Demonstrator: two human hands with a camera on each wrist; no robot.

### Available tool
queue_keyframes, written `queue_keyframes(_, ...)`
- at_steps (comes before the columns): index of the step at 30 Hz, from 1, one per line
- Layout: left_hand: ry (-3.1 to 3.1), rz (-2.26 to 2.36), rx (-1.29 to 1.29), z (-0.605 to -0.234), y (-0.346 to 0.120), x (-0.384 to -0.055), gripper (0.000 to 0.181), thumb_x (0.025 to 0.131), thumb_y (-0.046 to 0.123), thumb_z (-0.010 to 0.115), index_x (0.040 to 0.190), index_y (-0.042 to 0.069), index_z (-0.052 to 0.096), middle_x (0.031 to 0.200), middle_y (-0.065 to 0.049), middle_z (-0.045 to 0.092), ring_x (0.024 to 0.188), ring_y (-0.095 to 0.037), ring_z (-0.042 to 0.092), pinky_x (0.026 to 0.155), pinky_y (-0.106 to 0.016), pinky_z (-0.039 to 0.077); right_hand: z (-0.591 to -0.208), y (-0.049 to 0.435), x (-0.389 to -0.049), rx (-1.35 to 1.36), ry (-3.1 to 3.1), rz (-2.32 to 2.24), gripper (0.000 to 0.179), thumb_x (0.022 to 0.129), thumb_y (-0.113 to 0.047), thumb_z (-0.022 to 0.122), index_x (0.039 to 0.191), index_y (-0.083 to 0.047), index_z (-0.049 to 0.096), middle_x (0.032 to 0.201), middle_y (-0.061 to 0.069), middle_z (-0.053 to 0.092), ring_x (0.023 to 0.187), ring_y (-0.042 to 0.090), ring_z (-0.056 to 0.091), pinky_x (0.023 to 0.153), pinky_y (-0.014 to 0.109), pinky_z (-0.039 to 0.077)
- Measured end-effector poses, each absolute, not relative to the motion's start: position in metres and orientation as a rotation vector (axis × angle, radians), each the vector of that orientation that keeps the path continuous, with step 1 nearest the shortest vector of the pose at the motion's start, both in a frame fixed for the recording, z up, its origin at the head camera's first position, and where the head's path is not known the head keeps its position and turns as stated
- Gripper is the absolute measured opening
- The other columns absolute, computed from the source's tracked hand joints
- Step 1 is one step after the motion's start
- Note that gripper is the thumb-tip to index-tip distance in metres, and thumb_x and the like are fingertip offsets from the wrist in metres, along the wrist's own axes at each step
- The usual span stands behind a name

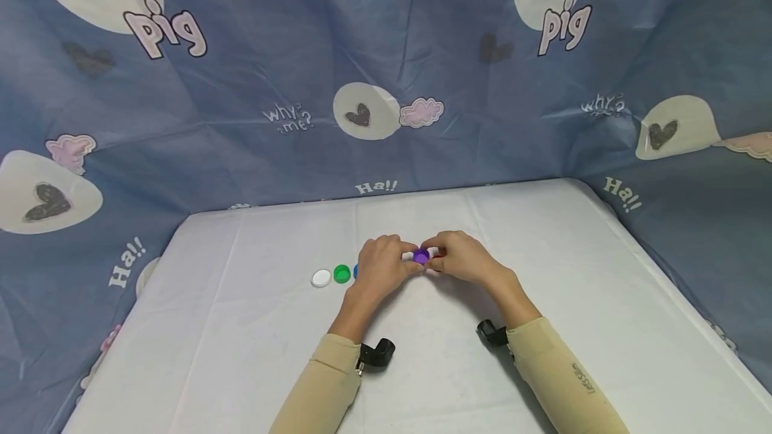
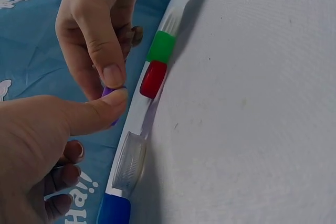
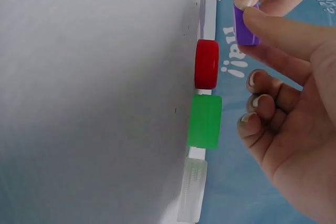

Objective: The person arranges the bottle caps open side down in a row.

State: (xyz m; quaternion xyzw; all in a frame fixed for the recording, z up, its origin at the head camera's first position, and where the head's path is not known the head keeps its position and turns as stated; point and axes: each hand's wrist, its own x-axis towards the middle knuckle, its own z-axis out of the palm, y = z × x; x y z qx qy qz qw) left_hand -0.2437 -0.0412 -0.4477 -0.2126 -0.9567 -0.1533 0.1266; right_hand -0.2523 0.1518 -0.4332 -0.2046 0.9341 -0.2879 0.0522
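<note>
Wrinkled blue cloth (image 1: 241, 166), printed with pale blobs (image 1: 382, 112), grey hearts (image 1: 360, 115), pink clouds (image 1: 421, 112) and lettering (image 1: 161, 27), rises behind the surface (image 1: 603, 327) and along both sides. The surface is white, faintly creased; light glints on the cloth's upper right.

one purple cap (image 1: 421, 256), one red cap (image 3: 207, 64), one blue cap (image 2: 114, 210), two green caps (image 1: 342, 274) and three white or clear caps (image 1: 321, 278): eight in all across the views. one left hand (image 1: 381, 263), one right hand (image 1: 463, 256), two sleeves (image 1: 319, 380), two black wrist devices (image 1: 378, 353), two "pig" prints (image 1: 169, 32), one table (image 1: 241, 353).
</note>
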Motion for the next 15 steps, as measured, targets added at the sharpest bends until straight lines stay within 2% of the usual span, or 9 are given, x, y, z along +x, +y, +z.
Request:
queue_keyframes(9,-2.772,-0.378,-0.661,-0.4478,-0.0388,-0.2454,0.036,0.077,0.052,0.080,0.108,0.034,0.078,0.077,0.007,0.065,0.070,-0.014,0.057,0.063,-0.031,0.039,-0.4312,0.1556,-0.2525,-0.610,2.835,-0.968,0.028,0.082,-0.021,0.076,0.110,-0.014,0.075,0.075,-0.001,0.058,0.065,0.013,0.050,0.059,0.028,0.040)
queue_keyframes(15,-2.699,-0.324,-0.636,-0.4464,-0.0388,-0.2447,0.035,0.078,0.050,0.080,0.109,0.033,0.078,0.077,0.008,0.064,0.071,-0.013,0.057,0.068,-0.031,0.039,-0.4320,0.1601,-0.2549,-0.571,2.794,-1.079,0.025,0.084,-0.029,0.074,0.103,-0.013,0.076,0.076,0.001,0.060,0.070,0.014,0.050,0.061,0.027,0.040)
